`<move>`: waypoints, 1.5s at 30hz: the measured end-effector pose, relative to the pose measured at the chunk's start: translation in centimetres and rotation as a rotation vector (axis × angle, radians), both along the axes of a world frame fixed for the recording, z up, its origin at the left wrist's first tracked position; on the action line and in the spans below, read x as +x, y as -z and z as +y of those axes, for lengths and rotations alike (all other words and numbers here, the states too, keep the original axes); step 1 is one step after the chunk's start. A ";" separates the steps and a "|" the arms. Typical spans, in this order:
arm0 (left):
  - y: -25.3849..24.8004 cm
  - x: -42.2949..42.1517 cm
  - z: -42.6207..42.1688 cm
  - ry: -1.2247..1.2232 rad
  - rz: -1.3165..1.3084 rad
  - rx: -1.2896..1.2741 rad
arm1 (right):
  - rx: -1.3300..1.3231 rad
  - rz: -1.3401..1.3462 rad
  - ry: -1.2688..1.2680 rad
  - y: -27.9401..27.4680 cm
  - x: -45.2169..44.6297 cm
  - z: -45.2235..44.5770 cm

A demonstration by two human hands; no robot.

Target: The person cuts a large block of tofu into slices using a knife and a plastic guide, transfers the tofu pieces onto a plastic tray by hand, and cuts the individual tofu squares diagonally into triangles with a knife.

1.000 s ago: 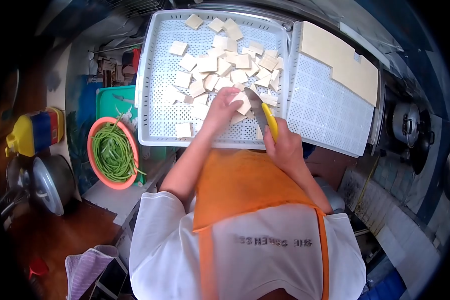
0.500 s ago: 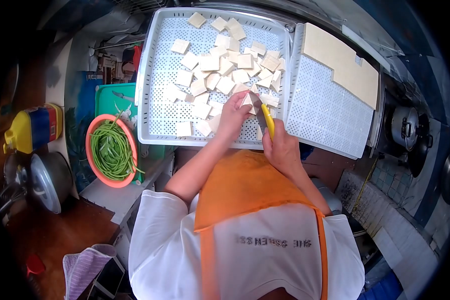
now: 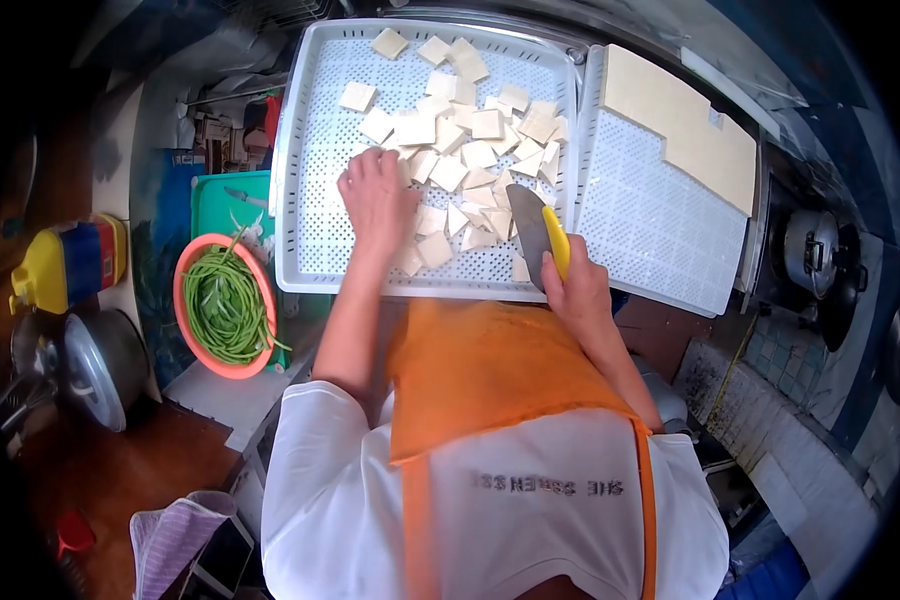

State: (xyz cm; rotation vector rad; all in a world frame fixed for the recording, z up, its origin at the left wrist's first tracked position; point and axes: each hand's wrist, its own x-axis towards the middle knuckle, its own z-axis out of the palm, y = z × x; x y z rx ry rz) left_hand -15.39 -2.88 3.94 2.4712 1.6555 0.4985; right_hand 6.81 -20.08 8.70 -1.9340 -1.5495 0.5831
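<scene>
My right hand (image 3: 582, 293) grips a knife by its yellow handle (image 3: 557, 243). Its broad, dark blade (image 3: 530, 225) stands over the right part of a white perforated tray (image 3: 315, 240). Pale, flat pieces of tofu (image 3: 448, 172), square and triangular, lie scattered and overlapping in the tray. On the tray's left side, my left hand (image 3: 378, 200) reaches down with bent fingers closed around tofu pieces; its palm hides most of them. A tofu piece (image 3: 435, 250) lies just to the right of my left wrist.
A second perforated tray (image 3: 650, 230) on the right holds a large tofu slab (image 3: 670, 110) with a stepped edge. On the left are an orange bowl (image 3: 182, 310) of green beans (image 3: 225, 305), a green tray (image 3: 205, 200), a yellow jug (image 3: 55, 265) and a metal pot (image 3: 105, 365).
My left hand has let go of the tofu piece near the blade and moved left to other pieces. My right hand and the knife have shifted slightly right and down, away from the tofu.
</scene>
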 end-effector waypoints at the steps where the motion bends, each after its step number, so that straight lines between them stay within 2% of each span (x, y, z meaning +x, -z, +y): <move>1: 0.6 -0.9 0.4 0.037 0.023 -0.046 | 0.009 0.011 0.000 -0.1 0.0 0.1; 2: 1.0 -1.7 0.8 0.073 0.047 -0.091 | 0.015 0.009 -0.001 -0.2 0.0 0.2; 5: 2.2 -2.8 2.0 0.141 -0.162 0.083 | 0.043 -0.005 0.003 -0.5 -0.2 0.6; 8: 1.6 -0.4 1.0 -0.036 -1.121 -0.521 | 0.082 -0.055 -0.011 -0.9 -0.5 0.7; 9: 0.0 1.0 0.1 -0.130 -1.288 -0.771 | 0.097 -0.073 -0.029 -1.1 -0.7 0.7; 10: -0.2 1.3 -0.1 -0.288 -1.016 -1.003 | 0.116 -0.088 -0.048 -1.2 -1.0 0.8; 11: 1.0 2.5 -1.1 -0.295 -1.274 -1.087 | 0.117 -0.085 -0.072 -1.5 -1.4 1.0; 12: -1.1 3.8 -2.0 -0.312 -1.356 -1.189 | 0.117 -0.084 -0.092 -1.9 -1.6 1.1; 14: 0.5 4.9 -3.2 -0.344 -1.498 -1.288 | 0.111 -0.099 -0.124 -2.1 -2.0 1.2; 17: 2.1 5.3 -3.9 -0.273 -1.515 -1.359 | 0.090 -0.142 -0.154 -2.1 -2.2 1.2; 24: 1.7 5.8 -4.5 -0.166 -1.362 -1.382 | 0.053 -0.161 -0.188 -1.6 -2.1 0.9; 27: 1.3 6.1 -4.8 -0.194 -1.312 -1.372 | 0.007 -0.157 -0.188 -1.3 -2.2 0.8; 33: 3.1 6.8 -6.3 -0.126 -1.357 -1.393 | -0.176 -0.148 -0.170 0.5 -1.9 0.5; 36: 1.9 4.8 -5.7 0.000 -0.967 -1.350 | -0.197 -0.065 -0.137 -0.1 -0.6 0.0; 38: 3.3 3.3 -5.2 0.027 -0.838 -0.897 | -0.169 -0.034 -0.108 -0.7 -0.2 -0.7; 40: 1.3 1.7 -3.7 0.142 -0.391 -0.237 | -0.126 -0.042 -0.067 -0.9 0.0 -1.2; 43: 2.9 -0.3 -2.4 0.368 0.076 -0.158 | -0.084 -0.070 -0.078 -0.5 0.3 -1.2; 45: 3.4 -0.2 -2.5 0.379 0.180 -0.127 | -0.093 -0.094 -0.113 -0.4 0.4 -0.8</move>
